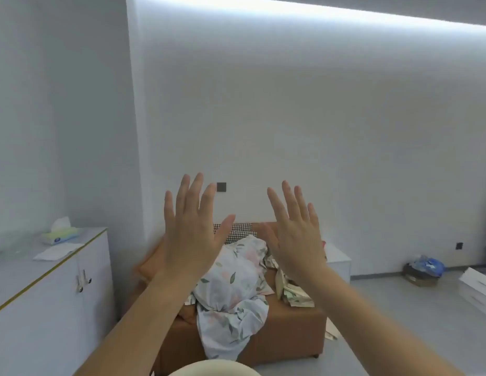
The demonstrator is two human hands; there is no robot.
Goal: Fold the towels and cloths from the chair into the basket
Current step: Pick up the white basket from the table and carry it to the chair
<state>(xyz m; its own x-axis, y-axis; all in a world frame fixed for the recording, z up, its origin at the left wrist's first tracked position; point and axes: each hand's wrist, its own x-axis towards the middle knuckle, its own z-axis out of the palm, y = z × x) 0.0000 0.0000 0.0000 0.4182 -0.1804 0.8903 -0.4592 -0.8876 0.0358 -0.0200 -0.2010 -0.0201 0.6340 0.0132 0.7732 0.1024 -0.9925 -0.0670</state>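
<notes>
Off to the left of the left hand [193, 234], a white cabinet [46, 308] is shown against the wall. Below and beyond both hands, a brown chair [288, 332] is seen. A crumpled floral cloth [231, 289] is heaped on the seat between the wrists and draped down its front. The left hand and the right hand [296, 240] are held up, fingers straight and spread, with nothing grasped. A leaf-print cloth [290, 291] is bunched beneath the right wrist. A checked cloth [237, 232] is glimpsed between the thumbs. A tissue pack [60, 234] is set on the cabinet, left of the left hand.
</notes>
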